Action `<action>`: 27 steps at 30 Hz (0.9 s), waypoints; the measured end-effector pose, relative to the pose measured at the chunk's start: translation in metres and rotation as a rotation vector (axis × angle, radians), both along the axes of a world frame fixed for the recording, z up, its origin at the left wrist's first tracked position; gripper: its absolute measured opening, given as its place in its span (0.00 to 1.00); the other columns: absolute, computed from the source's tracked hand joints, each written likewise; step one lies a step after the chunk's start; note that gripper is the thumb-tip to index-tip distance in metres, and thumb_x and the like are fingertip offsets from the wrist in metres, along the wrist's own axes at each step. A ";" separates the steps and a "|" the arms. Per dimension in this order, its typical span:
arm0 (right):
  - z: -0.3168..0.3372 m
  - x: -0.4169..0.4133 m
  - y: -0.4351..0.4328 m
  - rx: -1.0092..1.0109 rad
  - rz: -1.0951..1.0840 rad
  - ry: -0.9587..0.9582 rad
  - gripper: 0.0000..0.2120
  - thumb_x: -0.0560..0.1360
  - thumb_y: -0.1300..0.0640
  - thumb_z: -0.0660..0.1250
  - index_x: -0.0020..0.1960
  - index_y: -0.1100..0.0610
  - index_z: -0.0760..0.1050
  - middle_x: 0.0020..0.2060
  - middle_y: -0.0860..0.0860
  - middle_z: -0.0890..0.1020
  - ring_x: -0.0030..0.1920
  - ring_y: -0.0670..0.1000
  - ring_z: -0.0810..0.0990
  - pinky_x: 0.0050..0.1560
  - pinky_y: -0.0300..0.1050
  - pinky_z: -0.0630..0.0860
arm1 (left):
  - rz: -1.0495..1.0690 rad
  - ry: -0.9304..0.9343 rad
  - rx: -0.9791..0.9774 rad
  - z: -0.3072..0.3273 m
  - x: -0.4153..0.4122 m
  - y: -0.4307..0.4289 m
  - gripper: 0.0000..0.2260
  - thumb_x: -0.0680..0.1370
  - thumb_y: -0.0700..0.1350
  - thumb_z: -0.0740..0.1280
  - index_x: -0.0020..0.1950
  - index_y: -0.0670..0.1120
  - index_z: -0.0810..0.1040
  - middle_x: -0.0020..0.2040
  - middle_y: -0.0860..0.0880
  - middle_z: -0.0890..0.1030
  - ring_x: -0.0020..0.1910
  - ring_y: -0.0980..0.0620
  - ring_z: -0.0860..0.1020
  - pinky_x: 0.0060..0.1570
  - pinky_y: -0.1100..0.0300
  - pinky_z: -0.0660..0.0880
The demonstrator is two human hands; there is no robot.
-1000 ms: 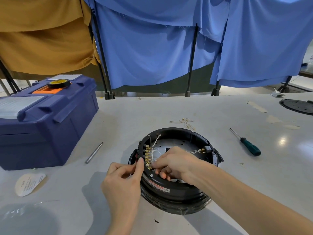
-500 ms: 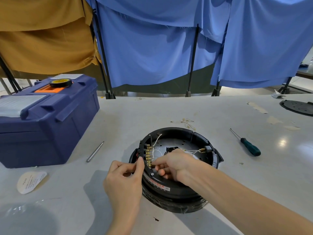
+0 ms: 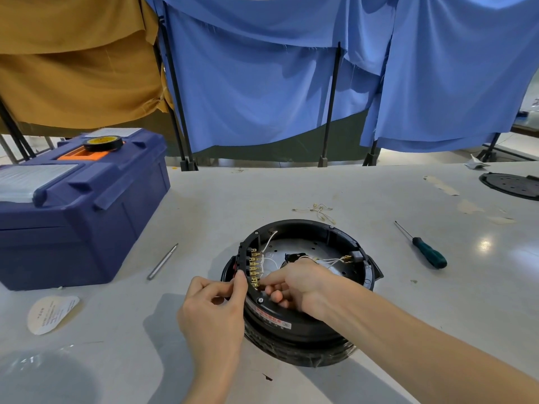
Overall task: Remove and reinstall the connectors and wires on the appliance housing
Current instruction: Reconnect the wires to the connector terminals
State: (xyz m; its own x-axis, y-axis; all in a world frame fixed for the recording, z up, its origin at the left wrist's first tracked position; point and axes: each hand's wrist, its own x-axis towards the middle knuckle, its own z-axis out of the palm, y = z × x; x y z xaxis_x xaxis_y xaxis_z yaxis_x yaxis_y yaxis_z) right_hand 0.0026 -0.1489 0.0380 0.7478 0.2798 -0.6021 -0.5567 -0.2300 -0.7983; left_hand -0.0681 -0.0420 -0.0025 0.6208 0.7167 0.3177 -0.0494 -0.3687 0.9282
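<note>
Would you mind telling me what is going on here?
A person is working on the wiring of a round black appliance housing. The left hand pinches the terminal strip at its rim; the right hand reaches the nearest brass connector. A screwdriver lies untouched to the right.

The right hand [image 3: 294,284] covers the near side of the housing [image 3: 291,333], fingertips bunched at the lowest brass connectors [image 3: 253,263], so there's no telling whether it pinches one or only touches, and the white wires [image 3: 329,260] vanish under its knuckles. The left hand [image 3: 215,304] blocks the rim there, thumb tip against it, grip unclear, and both forearms run off the bottom edge. Print on the red label [image 3: 268,316] and the paper disc [image 3: 51,313] is too small to read, the toolbox [image 3: 73,205] is cut by the left edge, and the black plate [image 3: 513,185] by the right.
</note>
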 end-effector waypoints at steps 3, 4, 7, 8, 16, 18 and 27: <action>0.004 -0.001 0.001 0.041 -0.021 0.068 0.10 0.76 0.68 0.65 0.36 0.64 0.74 0.25 0.54 0.74 0.15 0.44 0.68 0.16 0.34 0.63 | 0.011 -0.001 0.023 -0.002 0.000 -0.001 0.13 0.71 0.44 0.75 0.28 0.45 0.80 0.33 0.50 0.75 0.30 0.50 0.76 0.31 0.59 0.68; 0.005 0.000 0.002 0.051 -0.039 0.073 0.10 0.76 0.69 0.64 0.36 0.64 0.73 0.24 0.54 0.74 0.15 0.45 0.68 0.16 0.33 0.63 | 0.014 0.000 0.033 -0.003 0.000 -0.002 0.13 0.71 0.44 0.75 0.28 0.44 0.80 0.33 0.50 0.75 0.30 0.50 0.76 0.31 0.60 0.68; 0.005 0.002 0.007 0.031 -0.075 0.056 0.11 0.75 0.71 0.64 0.34 0.65 0.73 0.22 0.55 0.74 0.16 0.45 0.67 0.16 0.33 0.62 | 0.015 0.004 0.057 -0.004 0.001 -0.003 0.14 0.72 0.44 0.74 0.27 0.44 0.78 0.33 0.50 0.73 0.30 0.49 0.76 0.31 0.61 0.66; 0.004 0.002 0.008 0.021 -0.079 0.054 0.12 0.75 0.71 0.64 0.33 0.64 0.73 0.22 0.54 0.74 0.18 0.45 0.67 0.16 0.33 0.62 | 0.013 0.007 0.061 -0.004 0.002 -0.002 0.14 0.72 0.44 0.74 0.27 0.45 0.78 0.33 0.50 0.73 0.30 0.49 0.76 0.31 0.61 0.66; 0.008 0.001 0.002 0.041 -0.013 0.028 0.07 0.75 0.70 0.66 0.38 0.65 0.74 0.27 0.56 0.75 0.17 0.45 0.72 0.17 0.33 0.66 | -0.019 0.012 0.054 -0.004 0.000 0.001 0.14 0.72 0.46 0.74 0.27 0.45 0.79 0.33 0.50 0.73 0.31 0.51 0.75 0.32 0.59 0.68; 0.011 0.000 -0.002 -0.010 0.053 -0.047 0.05 0.76 0.66 0.67 0.42 0.66 0.75 0.25 0.56 0.77 0.18 0.47 0.74 0.18 0.34 0.68 | -0.032 0.014 0.067 -0.003 -0.001 0.004 0.14 0.71 0.46 0.75 0.27 0.45 0.80 0.33 0.50 0.75 0.31 0.51 0.76 0.33 0.55 0.70; 0.038 0.013 -0.048 0.075 0.120 -0.259 0.11 0.78 0.60 0.67 0.45 0.69 0.80 0.26 0.57 0.80 0.21 0.47 0.75 0.21 0.35 0.70 | -0.069 0.023 0.020 0.015 0.024 0.019 0.08 0.72 0.48 0.74 0.33 0.50 0.80 0.37 0.51 0.82 0.38 0.50 0.80 0.45 0.48 0.77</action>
State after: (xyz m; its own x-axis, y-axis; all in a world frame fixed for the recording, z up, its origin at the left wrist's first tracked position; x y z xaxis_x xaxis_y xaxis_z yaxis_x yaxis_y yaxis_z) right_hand 0.0155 -0.1965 0.0761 0.8327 0.4122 -0.3698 -0.3046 -0.2167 -0.9275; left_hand -0.0440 -0.0233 0.0126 0.6759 0.6657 0.3162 -0.0539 -0.3833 0.9220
